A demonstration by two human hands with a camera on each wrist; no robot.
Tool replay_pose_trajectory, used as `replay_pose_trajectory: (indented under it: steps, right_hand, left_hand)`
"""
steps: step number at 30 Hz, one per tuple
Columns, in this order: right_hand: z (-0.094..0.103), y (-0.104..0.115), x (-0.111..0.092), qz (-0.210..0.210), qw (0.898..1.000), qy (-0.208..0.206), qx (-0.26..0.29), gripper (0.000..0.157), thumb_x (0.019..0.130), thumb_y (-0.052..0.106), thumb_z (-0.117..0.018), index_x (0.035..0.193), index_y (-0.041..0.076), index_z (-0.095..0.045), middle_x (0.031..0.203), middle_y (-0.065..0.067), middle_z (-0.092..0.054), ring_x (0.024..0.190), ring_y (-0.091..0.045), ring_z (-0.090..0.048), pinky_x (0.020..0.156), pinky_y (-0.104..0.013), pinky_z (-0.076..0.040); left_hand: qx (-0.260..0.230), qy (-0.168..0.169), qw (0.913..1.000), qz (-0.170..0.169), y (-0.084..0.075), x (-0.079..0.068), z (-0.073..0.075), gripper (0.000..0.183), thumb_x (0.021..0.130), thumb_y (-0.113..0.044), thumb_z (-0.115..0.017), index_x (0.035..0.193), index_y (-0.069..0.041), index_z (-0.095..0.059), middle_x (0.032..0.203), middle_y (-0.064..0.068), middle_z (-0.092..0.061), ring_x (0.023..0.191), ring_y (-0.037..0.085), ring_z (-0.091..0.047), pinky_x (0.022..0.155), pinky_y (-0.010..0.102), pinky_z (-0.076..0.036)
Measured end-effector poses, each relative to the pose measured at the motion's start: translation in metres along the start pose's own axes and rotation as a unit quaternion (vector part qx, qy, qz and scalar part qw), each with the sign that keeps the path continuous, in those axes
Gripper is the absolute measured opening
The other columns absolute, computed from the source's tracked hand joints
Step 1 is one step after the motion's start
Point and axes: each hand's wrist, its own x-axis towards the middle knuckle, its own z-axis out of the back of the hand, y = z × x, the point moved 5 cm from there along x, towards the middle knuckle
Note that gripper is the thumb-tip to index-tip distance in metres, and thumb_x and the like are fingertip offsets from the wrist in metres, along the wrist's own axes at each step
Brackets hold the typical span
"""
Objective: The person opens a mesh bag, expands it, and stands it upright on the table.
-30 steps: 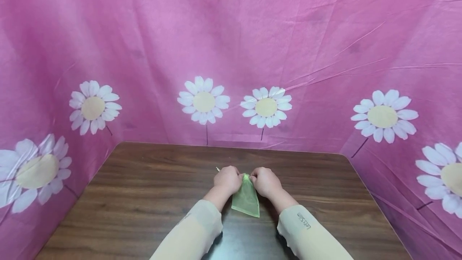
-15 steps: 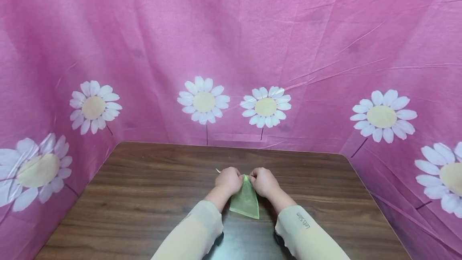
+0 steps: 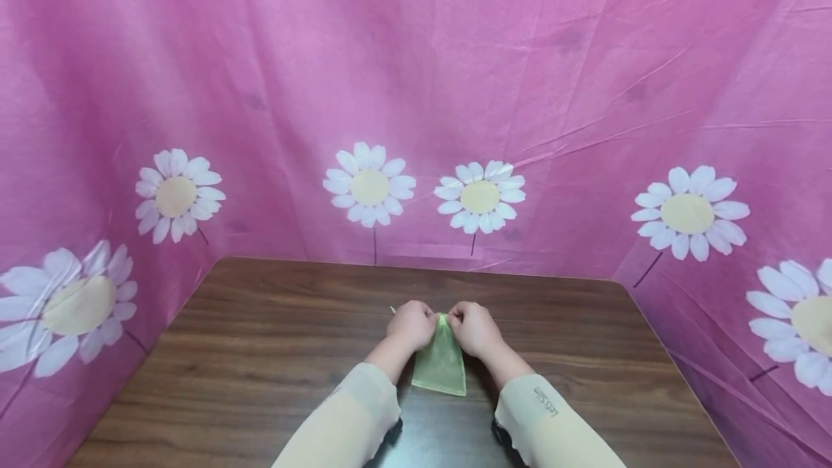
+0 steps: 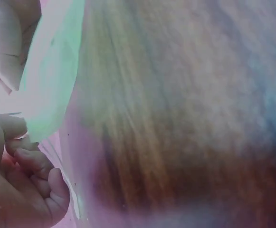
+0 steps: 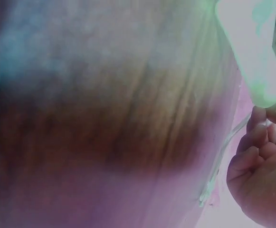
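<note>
A sheer light-green drawstring pouch hangs between the two hands in the head view, its gathered neck up and its wide bottom edge toward the person. My left hand pinches at the left of the neck, fingers curled. At the right of the neck, my right hand pinches in the same way. A thin pale cord trails past the left hand in the left wrist view. Another cord length runs down beside the curled right fingers in the right wrist view. The fingertips' exact hold on the neck is hidden in the head view.
Under the hands lies a dark brown wood-grain table. Behind and beside it hangs a pink curtain printed with white daisies. Pale sleeves cover both forearms.
Both hands keep their hold at the pouch's neck, almost in place. The pouch's bottom edge has swung slightly left and hangs more level. The head view has shifted slightly.
</note>
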Motion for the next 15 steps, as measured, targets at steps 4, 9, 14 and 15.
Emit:
replay_pose_trajectory:
  steps: [4,9,14,15]
  right_hand:
    - [0.0004,-0.0007,-0.0001,0.008,1.0,-0.015,0.021,0.013,0.096,0.005,-0.067,0.084,0.007,-0.071,0.072,0.002,-0.06,0.068,-0.015,-0.055,0.066,-0.035,-0.05]
    - [0.0005,-0.0016,-0.0002,0.007,0.999,-0.021,0.044,0.013,0.097,0.006,-0.067,0.085,0.008,-0.07,0.071,0.003,-0.057,0.066,-0.014,-0.054,0.066,-0.034,-0.048]
    - [0.0024,-0.0004,-0.0023,0.011,0.998,-0.025,0.063,0.013,0.097,0.004,-0.066,0.086,0.009,-0.069,0.072,0.003,-0.058,0.067,-0.013,-0.054,0.066,-0.033,-0.048]
    - [0.0031,0.0,-0.0027,0.014,0.997,-0.027,0.066,0.013,0.097,0.004,-0.066,0.086,0.009,-0.069,0.072,0.003,-0.058,0.066,-0.013,-0.054,0.065,-0.033,-0.049]
  left_hand:
    - [-0.022,-0.011,0.9997,-0.003,-0.0022,-0.0023,0.0037,0.02,0.105,-0.022,-0.062,0.094,-0.014,-0.078,0.095,0.002,-0.075,0.077,0.018,-0.063,0.068,0.039,-0.053]
    - [-0.043,-0.021,0.9988,-0.006,-0.0037,-0.0044,0.0079,0.018,0.104,-0.02,-0.064,0.093,-0.013,-0.077,0.095,0.002,-0.074,0.08,0.019,-0.065,0.073,0.041,-0.054]
    - [-0.054,-0.033,0.9979,-0.005,-0.0025,-0.0043,0.0094,0.016,0.103,-0.019,-0.066,0.091,-0.014,-0.076,0.093,0.0,-0.073,0.082,0.019,-0.065,0.077,0.042,-0.055]
    - [-0.057,-0.035,0.9978,-0.006,-0.0024,-0.004,0.0096,0.016,0.102,-0.019,-0.067,0.09,-0.014,-0.076,0.092,0.0,-0.073,0.082,0.019,-0.065,0.077,0.042,-0.055]
